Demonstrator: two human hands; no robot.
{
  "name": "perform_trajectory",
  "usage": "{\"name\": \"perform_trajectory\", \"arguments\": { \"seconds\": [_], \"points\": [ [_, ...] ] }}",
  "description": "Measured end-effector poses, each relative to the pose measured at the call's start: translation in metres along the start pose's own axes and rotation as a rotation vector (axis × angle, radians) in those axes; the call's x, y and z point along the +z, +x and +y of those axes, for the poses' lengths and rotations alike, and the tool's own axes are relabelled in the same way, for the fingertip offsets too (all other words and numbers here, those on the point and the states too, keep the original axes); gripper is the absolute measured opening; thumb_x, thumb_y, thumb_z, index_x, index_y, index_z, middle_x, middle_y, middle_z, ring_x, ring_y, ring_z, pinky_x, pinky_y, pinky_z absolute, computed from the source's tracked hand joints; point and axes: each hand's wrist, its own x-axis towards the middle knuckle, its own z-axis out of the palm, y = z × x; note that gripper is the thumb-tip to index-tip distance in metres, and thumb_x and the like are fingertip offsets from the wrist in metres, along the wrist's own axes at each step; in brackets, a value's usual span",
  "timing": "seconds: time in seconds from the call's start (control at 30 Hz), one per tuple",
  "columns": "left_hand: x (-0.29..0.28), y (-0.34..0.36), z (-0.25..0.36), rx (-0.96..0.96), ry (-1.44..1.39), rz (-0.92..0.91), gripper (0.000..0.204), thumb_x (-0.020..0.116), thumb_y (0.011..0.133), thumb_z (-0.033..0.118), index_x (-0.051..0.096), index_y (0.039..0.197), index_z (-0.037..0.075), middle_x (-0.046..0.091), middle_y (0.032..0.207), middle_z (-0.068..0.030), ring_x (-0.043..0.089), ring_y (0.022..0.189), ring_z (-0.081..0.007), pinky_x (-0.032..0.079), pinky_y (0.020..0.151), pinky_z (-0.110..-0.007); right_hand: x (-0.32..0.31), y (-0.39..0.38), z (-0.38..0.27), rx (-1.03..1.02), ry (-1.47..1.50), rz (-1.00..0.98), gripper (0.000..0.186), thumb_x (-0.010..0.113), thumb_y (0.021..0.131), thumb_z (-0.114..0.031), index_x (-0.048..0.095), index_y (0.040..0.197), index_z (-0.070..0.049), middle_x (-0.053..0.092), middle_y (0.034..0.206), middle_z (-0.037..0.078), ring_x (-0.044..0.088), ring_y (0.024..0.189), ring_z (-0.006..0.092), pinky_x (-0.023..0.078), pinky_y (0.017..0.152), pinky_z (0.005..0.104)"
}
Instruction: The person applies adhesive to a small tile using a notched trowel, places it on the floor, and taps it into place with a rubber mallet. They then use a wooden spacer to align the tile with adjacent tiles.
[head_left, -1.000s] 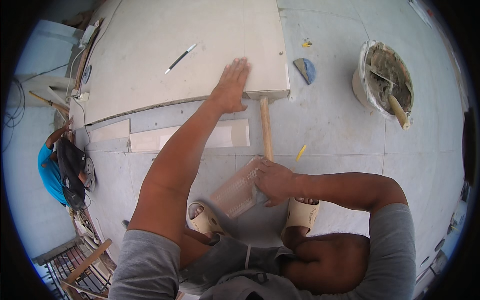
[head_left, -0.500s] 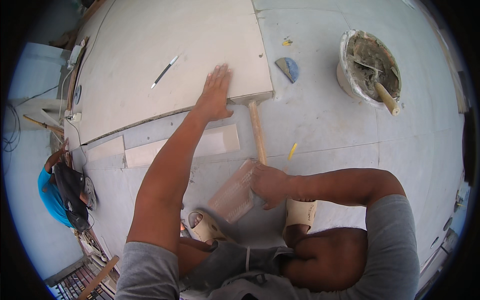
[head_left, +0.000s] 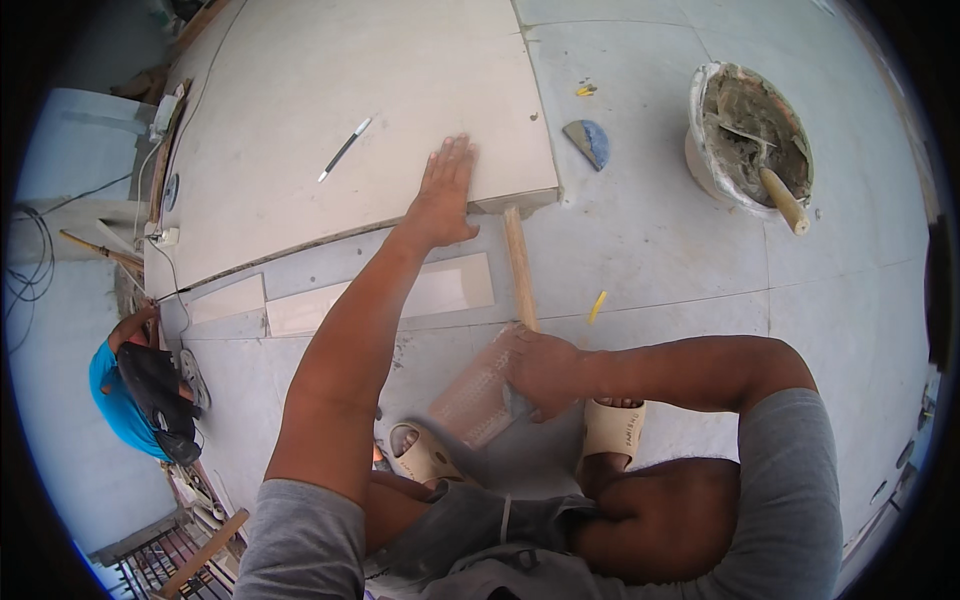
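Note:
My left hand (head_left: pixel 447 195) lies flat with fingers stretched on a large beige slab (head_left: pixel 330 90), close to its near right corner. My right hand (head_left: pixel 548 368) is closed round the near end of a wooden handle (head_left: pixel 521 270). The handle's far end is at the slab's near edge, by that corner. Something grey shows under my right fingers; the tool's other end is mostly hidden by the hand. Beside and partly under this hand is a pinkish tile piece (head_left: pixel 470 395) with its patterned face up. Pale cut tile strips (head_left: pixel 440 285) lie along the slab's near side.
A bucket of grey mortar (head_left: pixel 698 150) with a wooden-handled trowel (head_left: pixel 785 200) stands at the right. A marker (head_left: pixel 344 150) lies on the slab. On the floor are a blue-grey half disc (head_left: pixel 588 145) and a yellow piece (head_left: pixel 597 307). Another person in blue (head_left: pixel 120 390) crouches at the left.
The whole view has shifted slightly, so everything sits a little further right. Both hands keep their places on the slab and the handle.

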Motion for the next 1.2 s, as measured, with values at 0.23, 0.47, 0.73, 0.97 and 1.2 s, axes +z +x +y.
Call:
{"name": "perform_trajectory", "arguments": {
  "seconds": [0.23,0.47,0.73,0.97,1.2],
  "points": [
    [-0.003,0.0,0.003,-0.02,0.005,-0.02,0.115,0.081,0.064,0.022,0.013,0.155,0.001,0.01,0.162,-0.019,0.006,0.152,-0.035,0.007,0.124,-0.046,0.006,0.0,-0.006,-0.029,-0.02,0.093,0.067,0.076,0.068,-0.052,0.068,0.102,0.005,0.067,0.106,0.016,0.056,0.115,0.0324,0.031,0.112,0.0447],
    [0.0,0.001,0.001,-0.018,0.028,-0.019,0.12,0.083,0.062,0.025,0.01,0.155,0.002,0.009,0.163,-0.0188,0.005,0.152,-0.0355,0.007,0.124,-0.047,0.006,0.004,0.009,0.006,0.056,0.001,0.07,0.076,0.066,-0.054,0.066,0.101,0.006,0.066,0.107,0.021,0.053,0.117,0.0357,0.027,0.115,0.0486],
    [-0.004,0.001,0.004,-0.032,0.037,-0.046,0.115,0.08,0.066,0.024,0.011,0.155,0.001,0.009,0.163,-0.0187,0.004,0.152,-0.0345,0.006,0.124,-0.045,0.007,0.005,0.006,0.002,0.001,0.013,0.074,0.076,0.066,-0.054,0.064,0.103,0.008,0.065,0.106,0.021,0.051,0.119,0.0368,0.024,0.117,0.0505],
    [-0.002,0.003,0.006,-0.062,0.03,-0.045,0.118,0.082,0.066,0.031,0.011,0.156,0.002,0.008,0.163,-0.0187,0.004,0.152,-0.0358,0.006,0.124,-0.047,0.009,-0.011,-0.004,-0.043,0.001,0.04,0.066,0.075,0.068,-0.053,0.07,0.101,0.003,0.067,0.107,0.017,0.053,0.115,0.0313,0.029,0.112,0.0448],
    [0.005,0.005,0.016,-0.087,0.072,0.071,0.107,0.079,0.074,0.039,0.019,0.152,-0.003,0.012,0.161,-0.0214,0.007,0.151,-0.0381,0.009,0.122,-0.05,0.013,-0.021,0.012,-0.03,0.005,0.036,0.06,0.078,0.066,-0.05,0.071,0.096,0.001,0.067,0.107,0.016,0.053,0.116,0.0319,0.03,0.111,0.0431]
  ]
}}
